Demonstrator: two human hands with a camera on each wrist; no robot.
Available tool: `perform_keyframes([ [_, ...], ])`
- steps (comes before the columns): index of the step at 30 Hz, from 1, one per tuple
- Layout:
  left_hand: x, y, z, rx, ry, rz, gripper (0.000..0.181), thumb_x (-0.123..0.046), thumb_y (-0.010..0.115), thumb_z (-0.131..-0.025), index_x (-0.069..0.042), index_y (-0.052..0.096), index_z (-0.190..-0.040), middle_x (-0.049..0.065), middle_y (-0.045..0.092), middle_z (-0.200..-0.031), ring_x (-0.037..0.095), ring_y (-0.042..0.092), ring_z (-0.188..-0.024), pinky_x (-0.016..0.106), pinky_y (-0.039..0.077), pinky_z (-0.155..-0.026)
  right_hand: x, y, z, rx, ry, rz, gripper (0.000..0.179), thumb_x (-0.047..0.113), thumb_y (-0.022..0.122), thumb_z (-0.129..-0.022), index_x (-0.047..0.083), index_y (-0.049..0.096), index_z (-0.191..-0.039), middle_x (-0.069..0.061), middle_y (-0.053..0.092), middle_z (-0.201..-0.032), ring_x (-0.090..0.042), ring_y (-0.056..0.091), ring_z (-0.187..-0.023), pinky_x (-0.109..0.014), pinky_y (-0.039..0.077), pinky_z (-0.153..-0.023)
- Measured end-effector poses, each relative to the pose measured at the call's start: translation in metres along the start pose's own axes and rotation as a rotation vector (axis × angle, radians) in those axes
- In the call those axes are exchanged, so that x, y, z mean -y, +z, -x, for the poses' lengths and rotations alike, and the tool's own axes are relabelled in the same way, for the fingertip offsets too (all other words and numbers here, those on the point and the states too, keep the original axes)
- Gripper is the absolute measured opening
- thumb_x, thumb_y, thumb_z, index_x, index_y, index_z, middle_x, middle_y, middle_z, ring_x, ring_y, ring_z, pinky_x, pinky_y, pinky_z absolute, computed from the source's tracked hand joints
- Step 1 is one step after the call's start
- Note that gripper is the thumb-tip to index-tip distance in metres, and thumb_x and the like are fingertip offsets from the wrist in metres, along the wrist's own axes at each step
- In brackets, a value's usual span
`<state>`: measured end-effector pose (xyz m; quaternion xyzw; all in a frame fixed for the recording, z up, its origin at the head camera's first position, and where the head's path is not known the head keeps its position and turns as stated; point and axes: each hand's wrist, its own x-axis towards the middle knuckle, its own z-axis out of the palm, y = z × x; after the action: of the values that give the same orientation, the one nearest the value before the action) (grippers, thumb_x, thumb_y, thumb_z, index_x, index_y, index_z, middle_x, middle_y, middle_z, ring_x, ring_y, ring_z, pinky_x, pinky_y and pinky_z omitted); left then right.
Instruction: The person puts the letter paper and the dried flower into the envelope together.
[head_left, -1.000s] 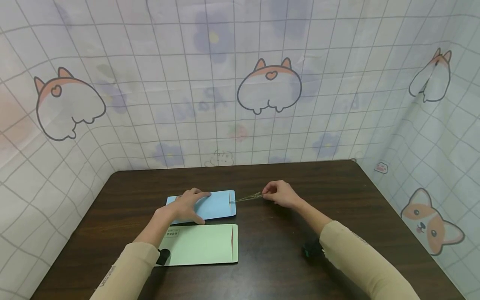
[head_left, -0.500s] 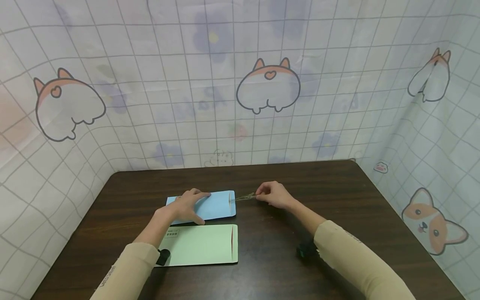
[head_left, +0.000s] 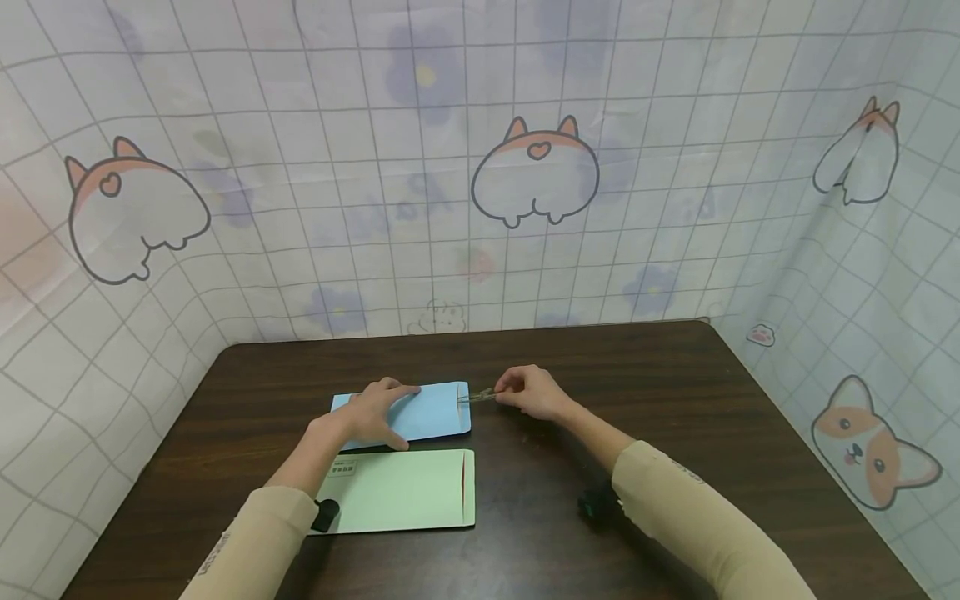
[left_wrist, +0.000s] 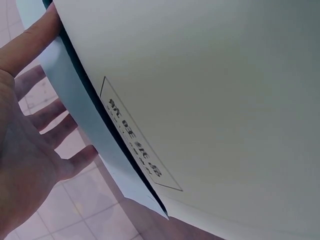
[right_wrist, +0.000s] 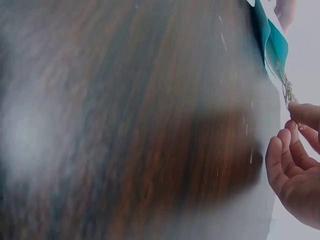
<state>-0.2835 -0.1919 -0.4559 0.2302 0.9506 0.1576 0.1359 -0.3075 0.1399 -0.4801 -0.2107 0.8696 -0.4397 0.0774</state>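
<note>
My left hand lies with spread fingers on a light blue envelope, thumb at its near edge. Between thumb and fingers my right hand pinches a thin dried plant sprig. The sprig's stems reach into the slit at the blue envelope's right end; how far in is hidden. In the right wrist view, the sprig runs from the fingertips into the bulging mouth of the blue envelope. A pale green envelope with a printed box lies just nearer than the blue one.
All of this is on a dark brown wooden table. A grid-patterned cloth with cartoon animals hangs behind it and along the sides. Dark wrist cameras sit at both cuffs; the left one overlaps the green envelope's corner.
My right hand has moved left toward the blue envelope with the sprig, and less of the sprig shows outside the slit. The left hand and both envelopes have stayed in place.
</note>
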Motion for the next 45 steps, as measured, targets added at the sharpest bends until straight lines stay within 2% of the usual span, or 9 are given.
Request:
perform_keyframes([
  [18, 0.0, 0.001, 0.001, -0.003, -0.003, 0.008, 0.097, -0.035, 0.091, -0.079, -0.015, 0.04, -0.159, 0.021, 0.037, -0.154, 0.044, 0.035, -0.141, 0.076, 0.026, -0.105, 0.011, 0.02, -0.009, 0.015, -0.006, -0.003, 0.007, 0.006, 0.07, -0.097, 0.007, 0.076, -0.102, 0.0, 0.068, -0.088, -0.015, 0.063, -0.072, -0.029, 0.056, -0.063],
  [24, 0.0, 0.0, 0.001, -0.007, 0.001, 0.004, 0.097, -0.035, 0.092, -0.079, -0.015, 0.041, -0.159, 0.021, 0.037, -0.154, 0.044, 0.036, -0.14, 0.077, 0.026, -0.104, 0.015, 0.02, -0.008, 0.019, -0.01, -0.043, 0.009, 0.005, 0.069, -0.098, 0.006, 0.075, -0.104, -0.002, 0.07, -0.09, -0.017, 0.064, -0.076, -0.03, 0.055, -0.063],
  [31, 0.0, 0.0, 0.001, -0.006, 0.001, 0.012, 0.096, -0.035, 0.092, -0.079, -0.015, 0.041, -0.159, 0.021, 0.037, -0.154, 0.044, 0.035, -0.141, 0.077, 0.026, -0.104, 0.014, 0.017, -0.006, -0.009, 0.038, -0.089, 0.011, 0.002, 0.069, -0.097, -0.001, 0.071, -0.108, -0.006, 0.07, -0.092, -0.021, 0.069, -0.076, -0.033, 0.059, -0.066],
  [39, -0.001, -0.001, 0.002, -0.01, -0.004, 0.011, 0.097, -0.035, 0.092, -0.078, -0.015, 0.042, -0.158, 0.021, 0.037, -0.154, 0.044, 0.036, -0.141, 0.077, 0.026, -0.104, 0.014, 0.018, -0.006, -0.028, 0.075, -0.11, 0.011, 0.001, 0.068, -0.098, -0.004, 0.071, -0.107, -0.008, 0.07, -0.085, -0.02, 0.071, -0.072, -0.033, 0.06, -0.066],
  [45, -0.001, 0.0, 0.003, -0.01, 0.001, 0.012, 0.096, -0.036, 0.091, -0.079, -0.015, 0.041, -0.158, 0.021, 0.038, -0.153, 0.044, 0.036, -0.14, 0.076, 0.027, -0.103, 0.016, 0.02, -0.006, -0.092, 0.119, -0.098, 0.008, 0.001, 0.068, -0.097, -0.004, 0.072, -0.102, -0.01, 0.071, -0.083, -0.02, 0.07, -0.068, -0.033, 0.06, -0.062],
])
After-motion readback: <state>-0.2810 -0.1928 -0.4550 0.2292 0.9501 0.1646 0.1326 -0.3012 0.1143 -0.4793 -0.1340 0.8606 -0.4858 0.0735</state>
